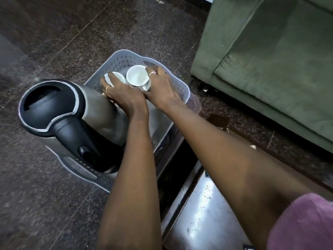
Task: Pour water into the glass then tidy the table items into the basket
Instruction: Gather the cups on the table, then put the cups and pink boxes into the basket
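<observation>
A: Basket, grey perforated plastic, sat on the dark speckled floor at entry time. Green sofa stood to its right, well apart from it. A steel surface lay nearest the camera, below the arms.

B: Contents, largest first?

A: Kettle, steel body with black lid and handle, stood in the near-left part of the basket, lid closed. Beyond it were two white cups. The right-hand cup was tilted, mouth toward the camera. The left-hand cup was mostly covered, only its rim showing.

B: Hands?

A: Both reached into the basket's far half. Left hand lay over the left-hand cup, fingers curled down onto its rim; ring on one finger. Right hand was closed against the side of the tilted cup, fingers wrapped behind it; ring there too. Whether either cup rested on the basket floor, I could not tell.

B: Anything else?

A: Pink sleeve at the lower right edge. Frame was motion-blurred.
</observation>
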The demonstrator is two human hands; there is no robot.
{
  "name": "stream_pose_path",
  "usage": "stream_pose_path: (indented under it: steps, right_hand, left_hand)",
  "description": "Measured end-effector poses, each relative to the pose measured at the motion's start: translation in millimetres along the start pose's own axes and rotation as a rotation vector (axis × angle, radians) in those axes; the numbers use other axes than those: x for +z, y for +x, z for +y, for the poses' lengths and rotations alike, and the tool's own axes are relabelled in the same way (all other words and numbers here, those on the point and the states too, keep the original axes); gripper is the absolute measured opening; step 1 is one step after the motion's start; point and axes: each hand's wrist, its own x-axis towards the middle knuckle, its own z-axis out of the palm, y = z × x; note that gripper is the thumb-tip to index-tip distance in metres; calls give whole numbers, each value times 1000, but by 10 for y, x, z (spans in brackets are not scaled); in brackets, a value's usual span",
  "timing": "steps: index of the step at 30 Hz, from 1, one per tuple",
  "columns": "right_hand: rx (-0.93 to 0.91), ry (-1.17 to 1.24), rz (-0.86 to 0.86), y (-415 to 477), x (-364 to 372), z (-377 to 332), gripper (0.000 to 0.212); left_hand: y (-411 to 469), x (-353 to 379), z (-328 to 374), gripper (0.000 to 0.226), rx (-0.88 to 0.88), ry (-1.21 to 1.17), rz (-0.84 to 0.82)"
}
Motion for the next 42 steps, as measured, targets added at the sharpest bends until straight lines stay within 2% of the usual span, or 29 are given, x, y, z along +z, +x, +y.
stream_pose_path:
  steps: [3, 7, 15, 20, 24, 28, 31, 34, 38, 42]
  right_hand:
    - [-79, 13, 131, -383, -139, 156, 44]
    - [9, 106, 332, -1005, -234, 518, 36]
    - [322, 121, 353, -2519, -251, 1456, 36]
    - [540, 107, 362, -3489, -345, 2065, 34]
    - [722, 119, 353, -4212, -418, 2428, 33]
    - [817, 128, 324, -4833, -490, 2685, 35]
    - [879, 105, 268, -5283, -510, 2860, 39]
    - [970, 123, 215, -5645, -453, 2986, 47]
    - [1055, 120, 104, -5981, -278, 2990, 73]
    - [1045, 141, -3, -6166, -104, 2914, 93]
  left_hand:
    - [-422, -42, 47, 48, 169, -142, 93]
    - [-1031, 2, 123, 59, 244, -298, 62]
    - [-2609, 370, -169, 60, 456, -181, -288]
    - [-3685, 556, -422, 60, 470, -104, -571]
    - [-4383, 623, -571, 55, 500, -9, -684]
    - [-5015, 601, -654, 54, 498, 20, -795]
    - [-5414, 592, -692, 55, 527, 41, -846]
    - [-5567, 647, -709, 55, 505, 72, -810]
    - [-5546, 768, -709, 59, 452, 130, -745]
    - [-5466, 877, -706, 62, 458, 178, -672]
